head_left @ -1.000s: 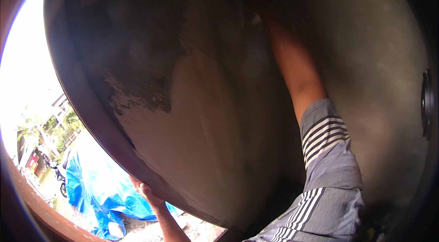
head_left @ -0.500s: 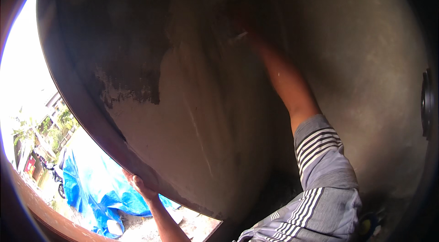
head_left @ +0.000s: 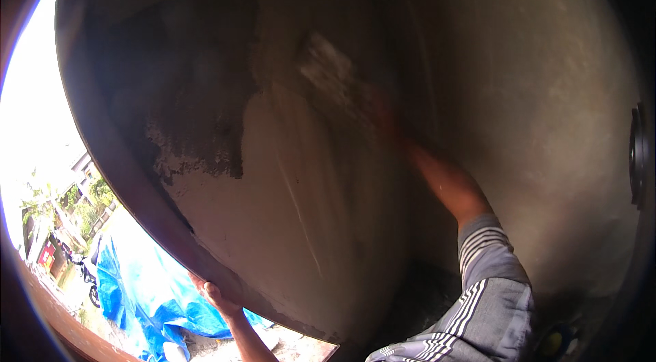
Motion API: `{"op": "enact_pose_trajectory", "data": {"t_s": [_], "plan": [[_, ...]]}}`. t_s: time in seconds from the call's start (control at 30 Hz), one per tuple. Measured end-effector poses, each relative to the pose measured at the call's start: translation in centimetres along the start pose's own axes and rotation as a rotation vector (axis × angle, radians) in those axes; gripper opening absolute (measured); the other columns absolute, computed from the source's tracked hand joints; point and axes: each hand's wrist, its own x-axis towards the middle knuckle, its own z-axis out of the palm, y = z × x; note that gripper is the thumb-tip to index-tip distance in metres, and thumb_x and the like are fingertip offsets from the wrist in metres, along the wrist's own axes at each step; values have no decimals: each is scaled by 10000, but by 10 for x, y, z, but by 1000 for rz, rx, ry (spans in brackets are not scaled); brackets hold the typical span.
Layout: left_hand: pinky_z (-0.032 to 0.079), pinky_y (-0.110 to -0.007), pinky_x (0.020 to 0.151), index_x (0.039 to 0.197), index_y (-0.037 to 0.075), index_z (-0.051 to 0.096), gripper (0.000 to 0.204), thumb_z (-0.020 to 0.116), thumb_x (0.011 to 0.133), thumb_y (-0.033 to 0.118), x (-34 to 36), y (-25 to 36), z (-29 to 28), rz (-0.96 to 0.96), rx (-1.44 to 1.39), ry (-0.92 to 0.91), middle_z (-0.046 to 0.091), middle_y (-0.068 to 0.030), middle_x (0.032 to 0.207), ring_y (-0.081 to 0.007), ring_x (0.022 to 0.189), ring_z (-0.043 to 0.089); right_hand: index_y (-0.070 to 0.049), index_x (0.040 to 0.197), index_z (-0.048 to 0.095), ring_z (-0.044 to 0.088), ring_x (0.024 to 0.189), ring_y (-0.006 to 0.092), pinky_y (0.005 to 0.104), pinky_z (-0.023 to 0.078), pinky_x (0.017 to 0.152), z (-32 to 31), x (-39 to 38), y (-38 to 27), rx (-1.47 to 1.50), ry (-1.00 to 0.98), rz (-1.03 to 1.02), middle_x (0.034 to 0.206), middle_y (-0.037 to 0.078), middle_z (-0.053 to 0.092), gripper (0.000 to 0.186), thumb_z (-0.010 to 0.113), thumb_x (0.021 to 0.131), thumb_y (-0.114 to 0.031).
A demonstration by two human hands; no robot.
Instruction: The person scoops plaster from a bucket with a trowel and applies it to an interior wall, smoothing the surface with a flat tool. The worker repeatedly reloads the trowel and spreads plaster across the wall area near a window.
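Note:
My right hand (head_left: pixel 386 116), dim and smeared by motion, is closed round a wide putty knife (head_left: pixel 331 64). The knife's flat blade, blotched with pale filler, tilts up and left against or just off the wall (head_left: pixel 287 157); I cannot tell which. Left of the blade, a dark rough patch (head_left: pixel 198 102) with a ragged lower edge borders smoother, lighter filler. Down at the wall's left edge, my left hand (head_left: pixel 217 296) grips the rim, its thumb showing and its other fingers partly hidden.
Beyond the wall's edge, outdoors, lie a crumpled blue tarp (head_left: pixel 147 287), a motorbike (head_left: pixel 90 280) and some greenery. A second wall (head_left: pixel 547 88) stands on the right, with a dark round object (head_left: pixel 637 155) at its far side. Something yellow and blue (head_left: pixel 555 343) sits low at the right.
My right hand has come down and slightly right, turning the putty knife so its broad blade face shows. My left hand stays on the wall's edge.

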Motion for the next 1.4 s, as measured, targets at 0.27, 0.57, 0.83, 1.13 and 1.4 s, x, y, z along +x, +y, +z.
{"op": "enact_pose_trajectory", "data": {"t_s": [0.27,0.57,0.83,1.13,1.4], "plan": [[425,-376,926,1375,77,337,659,519,901,498,-17,-14,-19,-37,-81,-26,483,-96,1229,-232,1132,487,-76,1297,514,536,1157,299,419,395,999,-36,230,47,-154,234,-52,1218,161,581,420,457,968,-330],[390,-395,966,1331,53,347,752,642,821,521,-17,-2,3,-119,-123,127,453,-101,1244,-250,1152,460,-122,1318,512,528,1150,316,429,384,1007,-57,208,101,-80,187,138,1190,156,602,401,423,970,-299],[361,-422,1015,1361,90,341,765,653,810,519,-25,-30,-33,-197,-216,130,440,-91,1300,-259,1213,428,-76,1184,587,572,998,298,428,434,879,-56,280,6,-103,185,-138,1052,154,629,349,467,936,-290],[410,-358,935,1371,115,395,667,514,887,558,-24,-21,-41,-192,-193,54,522,-57,1218,-202,1101,504,-33,1177,613,600,877,229,397,486,790,-63,187,34,259,207,356,983,137,637,359,533,903,-250],[436,-370,892,1381,107,367,736,579,846,565,-18,-36,-20,-185,-192,3,519,-83,1192,-209,1070,511,-97,1257,583,604,953,270,379,482,869,-78,270,66,338,85,-82,1189,142,578,406,559,885,-259]]}}
